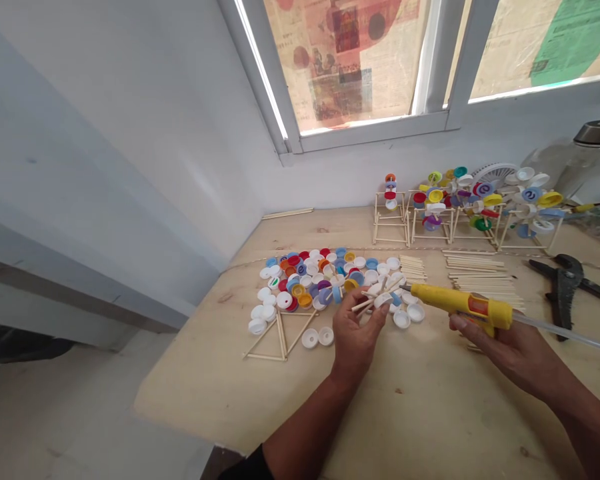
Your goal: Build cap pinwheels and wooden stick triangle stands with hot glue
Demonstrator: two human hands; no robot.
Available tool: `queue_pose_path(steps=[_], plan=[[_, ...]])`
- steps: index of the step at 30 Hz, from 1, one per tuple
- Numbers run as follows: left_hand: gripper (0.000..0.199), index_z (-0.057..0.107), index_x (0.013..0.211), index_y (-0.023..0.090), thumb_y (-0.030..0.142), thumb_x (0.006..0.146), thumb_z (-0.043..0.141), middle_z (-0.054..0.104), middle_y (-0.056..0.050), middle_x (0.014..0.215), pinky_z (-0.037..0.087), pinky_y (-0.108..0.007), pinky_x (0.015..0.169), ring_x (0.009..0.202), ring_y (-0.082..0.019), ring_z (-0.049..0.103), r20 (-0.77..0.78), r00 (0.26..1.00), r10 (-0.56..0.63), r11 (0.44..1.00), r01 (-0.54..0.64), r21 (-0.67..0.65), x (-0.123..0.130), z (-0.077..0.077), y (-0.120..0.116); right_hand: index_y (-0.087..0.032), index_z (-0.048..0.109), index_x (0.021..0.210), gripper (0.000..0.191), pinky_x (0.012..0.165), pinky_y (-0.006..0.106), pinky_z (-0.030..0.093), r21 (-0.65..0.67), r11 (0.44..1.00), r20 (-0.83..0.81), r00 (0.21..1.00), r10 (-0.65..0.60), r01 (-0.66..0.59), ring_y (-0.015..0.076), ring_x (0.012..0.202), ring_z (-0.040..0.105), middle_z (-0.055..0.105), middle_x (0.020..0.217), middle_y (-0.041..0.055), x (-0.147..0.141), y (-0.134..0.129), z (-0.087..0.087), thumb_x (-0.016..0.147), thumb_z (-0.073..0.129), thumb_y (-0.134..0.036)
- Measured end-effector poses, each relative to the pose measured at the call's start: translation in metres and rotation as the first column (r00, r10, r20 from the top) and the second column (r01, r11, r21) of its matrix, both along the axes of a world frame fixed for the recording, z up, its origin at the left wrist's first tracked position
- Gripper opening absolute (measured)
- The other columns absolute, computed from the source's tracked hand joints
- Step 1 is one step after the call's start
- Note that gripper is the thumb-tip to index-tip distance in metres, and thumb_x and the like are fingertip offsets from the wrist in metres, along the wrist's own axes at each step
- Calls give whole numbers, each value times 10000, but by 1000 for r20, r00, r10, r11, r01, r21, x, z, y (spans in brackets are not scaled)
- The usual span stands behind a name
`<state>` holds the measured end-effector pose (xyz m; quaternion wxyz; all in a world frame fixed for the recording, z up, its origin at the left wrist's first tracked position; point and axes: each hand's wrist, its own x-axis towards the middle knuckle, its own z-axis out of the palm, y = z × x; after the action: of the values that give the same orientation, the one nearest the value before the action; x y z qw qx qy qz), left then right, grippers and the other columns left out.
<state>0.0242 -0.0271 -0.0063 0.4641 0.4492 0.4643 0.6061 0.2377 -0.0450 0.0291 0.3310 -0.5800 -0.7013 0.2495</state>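
My left hand (355,335) pinches a small assembly of wooden sticks and bottle caps (383,301), with sticks fanning out and a white cap at the fingertips. My right hand (515,350) is wrapped round the grip of a yellow glue gun (463,305), a clear glue stick (565,332) trailing from its back. The gun's nozzle is at the stick ends of the assembly; whether they touch is unclear. Many loose bottle caps (305,301) lie behind and left of my left hand. Two white caps (310,339) sit nearer, beside a frame of joined sticks (265,357).
Stick stands with colourful cap wheels (433,225) line the table's back right, near a white fan (495,173) and a glass jar (575,163). Loose sticks (477,281) lie behind the gun. Black pliers (565,290) rest at the right. A wall and window border the back.
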Motion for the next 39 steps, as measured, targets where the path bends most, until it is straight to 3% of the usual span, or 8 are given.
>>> queue_pose_path(steps=[5, 15, 34, 39], plan=[[303, 616, 916, 174, 342, 695, 738, 631, -28, 829, 487, -257, 757, 758, -141, 594, 5, 1000, -7, 1000, 7, 0, 0, 1, 0, -228, 612, 710, 361, 441, 263, 438, 1, 1000, 33, 999, 17, -17, 151, 483, 527, 563, 550, -3, -5, -1, 5, 798, 503, -561], [285, 612, 904, 172, 331, 700, 732, 637, -31, 814, 492, -264, 740, 758, -152, 604, -7, 1000, -17, 1000, 17, -3, 0, 3, 0, -236, 560, 660, 353, 401, 259, 397, 31, 999, 66, 998, 22, -24, 142, 437, 485, 514, 489, -16, -4, 0, 5, 809, 486, -547], [315, 627, 902, 169, 334, 667, 756, 663, -61, 891, 498, -311, 822, 865, -190, 628, 16, 1000, -9, 999, 10, -37, 1, 3, 0, -224, 593, 701, 365, 508, 269, 447, 47, 999, 86, 996, -11, 7, 153, 517, 552, 590, 578, -3, -4, 1, 4, 806, 487, -558], [305, 623, 840, 167, 354, 647, 766, 661, -53, 863, 506, -295, 790, 841, -185, 629, 21, 1000, -8, 999, 9, -46, 0, 4, 0, -237, 570, 668, 359, 465, 266, 425, 42, 999, 103, 995, -10, 6, 149, 478, 513, 554, 538, -10, -3, 0, 2, 807, 486, -558]])
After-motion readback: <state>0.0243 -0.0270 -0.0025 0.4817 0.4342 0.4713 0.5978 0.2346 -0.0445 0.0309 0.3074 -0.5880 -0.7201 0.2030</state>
